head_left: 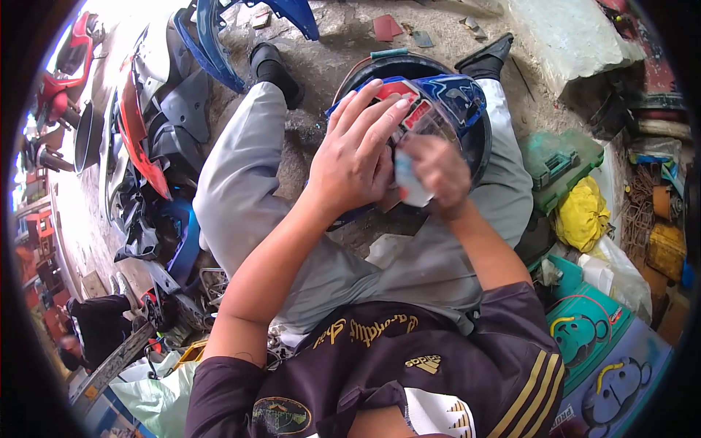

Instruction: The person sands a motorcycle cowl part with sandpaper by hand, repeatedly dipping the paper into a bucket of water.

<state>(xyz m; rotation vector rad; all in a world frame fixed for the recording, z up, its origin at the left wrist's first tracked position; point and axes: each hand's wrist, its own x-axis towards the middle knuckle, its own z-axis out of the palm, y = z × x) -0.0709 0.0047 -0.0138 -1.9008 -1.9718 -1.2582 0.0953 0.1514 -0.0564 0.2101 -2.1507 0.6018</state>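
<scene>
A glossy blue motorcycle body panel (456, 98) with red and white graphics lies over a black round tub (482, 150) between my knees. My left hand (354, 150) rests on the panel's near left side, fingers stretched out and lying flat. My right hand (442, 171) is smeared by motion just beside it, its fingers bent around a whitish flat piece (415, 188) with blue and orange marks. That piece is against or close over the panel's lower part; the exact contact is hidden. Under the hands, the near part of the panel cannot be seen.
Another blue fairing (212, 44) and a red-orange panel (135, 139) lie at the left among dark plastic parts. On the right are a green case (558, 164), a yellow bag (583, 208) and teal boxes (584, 328). A concrete block (569, 44) stands at the upper right.
</scene>
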